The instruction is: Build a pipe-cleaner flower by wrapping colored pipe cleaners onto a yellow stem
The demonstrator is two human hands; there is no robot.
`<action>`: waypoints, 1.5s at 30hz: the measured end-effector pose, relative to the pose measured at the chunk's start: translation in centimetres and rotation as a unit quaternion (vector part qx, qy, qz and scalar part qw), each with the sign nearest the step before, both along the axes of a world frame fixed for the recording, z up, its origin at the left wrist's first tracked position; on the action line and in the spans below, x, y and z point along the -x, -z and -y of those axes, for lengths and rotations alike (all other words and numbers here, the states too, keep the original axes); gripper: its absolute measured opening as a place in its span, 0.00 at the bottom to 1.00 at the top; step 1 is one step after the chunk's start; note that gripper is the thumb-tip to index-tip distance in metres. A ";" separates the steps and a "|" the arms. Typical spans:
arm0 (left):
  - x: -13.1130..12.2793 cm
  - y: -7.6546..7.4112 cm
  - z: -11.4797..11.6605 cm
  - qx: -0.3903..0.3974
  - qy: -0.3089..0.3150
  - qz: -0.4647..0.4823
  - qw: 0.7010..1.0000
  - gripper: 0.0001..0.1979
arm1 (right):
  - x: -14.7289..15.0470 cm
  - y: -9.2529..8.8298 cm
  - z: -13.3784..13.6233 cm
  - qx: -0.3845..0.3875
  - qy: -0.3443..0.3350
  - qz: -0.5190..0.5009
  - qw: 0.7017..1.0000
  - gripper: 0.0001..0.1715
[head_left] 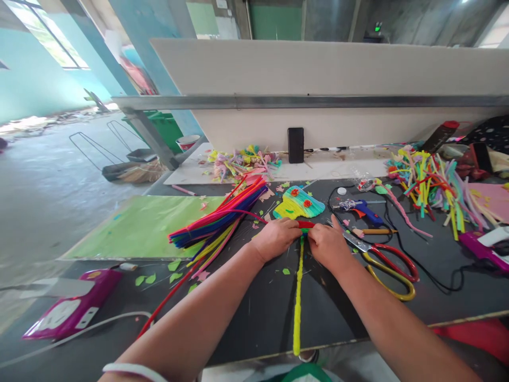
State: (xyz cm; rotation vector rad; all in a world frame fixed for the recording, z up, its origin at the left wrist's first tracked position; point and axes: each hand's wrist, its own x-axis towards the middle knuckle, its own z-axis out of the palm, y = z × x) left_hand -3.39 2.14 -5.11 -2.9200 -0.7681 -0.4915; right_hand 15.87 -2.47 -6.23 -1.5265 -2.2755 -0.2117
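Note:
My left hand point(276, 239) and my right hand point(329, 245) meet near the middle of the dark table, both closed. Between their fingertips they pinch a small red pipe-cleaner piece point(306, 225) with some green and blue under it; the fingers partly hide it. From below it a yellow pipe cleaner point(298, 302) runs straight toward the table's front edge. Just beyond my hands lies a fuzzy yellow and blue shape point(300, 202) with two red-orange spots. A bundle of red, blue and yellow pipe cleaners point(214, 220) lies to the left of my left hand.
Red-and-yellow-handled scissors point(397, 268), a blue glue gun point(363, 209) and a black cord lie to the right. A purple power strip point(75, 305) and green sheet point(139, 223) are on the left. Scrap piles point(242, 163) and a phone point(296, 145) stand at the back.

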 end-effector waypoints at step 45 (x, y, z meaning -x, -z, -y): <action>-2.7 -1.1 2.3 0.030 -0.117 0.392 0.912 0.20 | -1.8 -1.5 -1.5 0.352 -0.043 -0.796 0.491 0.15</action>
